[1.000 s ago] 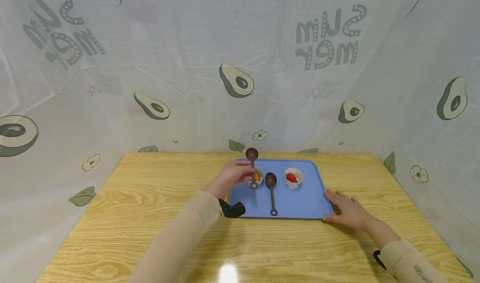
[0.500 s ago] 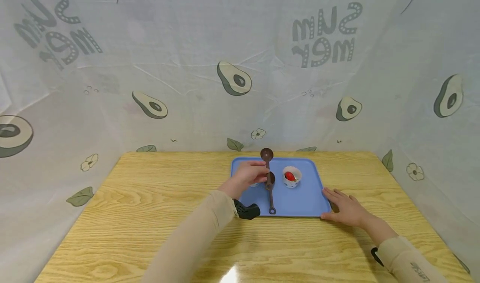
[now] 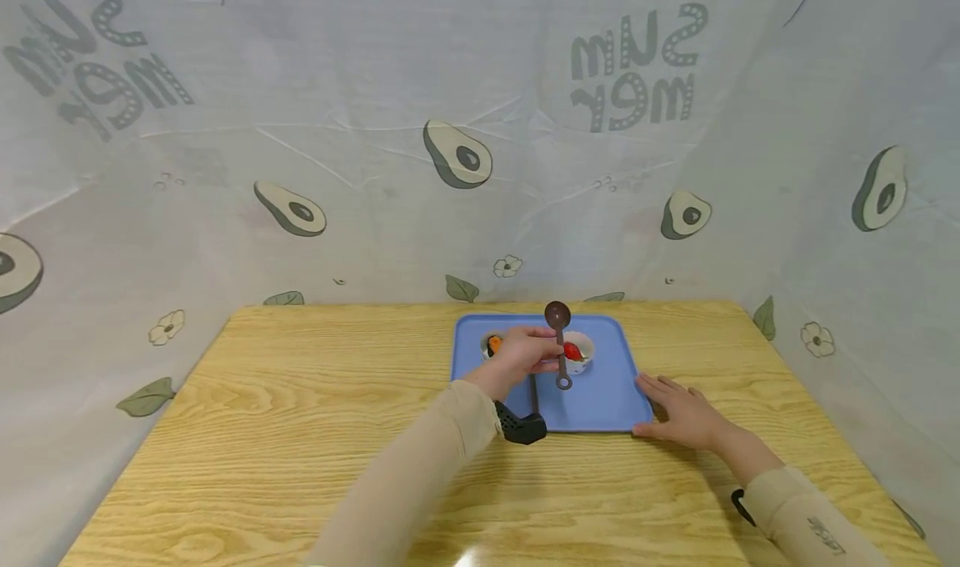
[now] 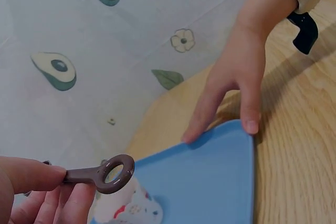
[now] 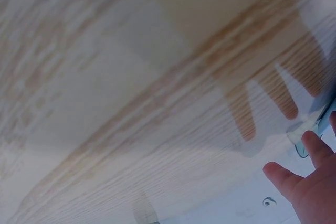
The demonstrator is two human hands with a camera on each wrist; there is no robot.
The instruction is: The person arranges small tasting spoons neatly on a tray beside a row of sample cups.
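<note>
My left hand (image 3: 525, 352) pinches a dark brown spoon (image 3: 558, 321) by its handle, bowl pointing up and away; the handle's ring end (image 4: 114, 174) faces the left wrist camera. The spoon is in front of a small white cup (image 3: 582, 363) holding a red strawberry (image 3: 573, 351). A second cup (image 3: 486, 351) with an orange and black piece sits to the left, partly behind the hand. Below the hand, a second brown spoon's handle (image 3: 534, 396) shows on the blue tray (image 3: 600, 408); its bowl is hidden. My right hand (image 3: 690, 418) touches the tray's near right corner with extended fingers.
The wooden table (image 3: 322, 383) extends around the tray on all sides. A pale cloth with avocado prints (image 3: 457, 154) hangs behind the table and along both sides.
My left hand has carried the spoon rightward, from over the left cup, across the lying spoon, to the strawberry cup. My right hand stays at the tray corner; the head view has shifted slightly.
</note>
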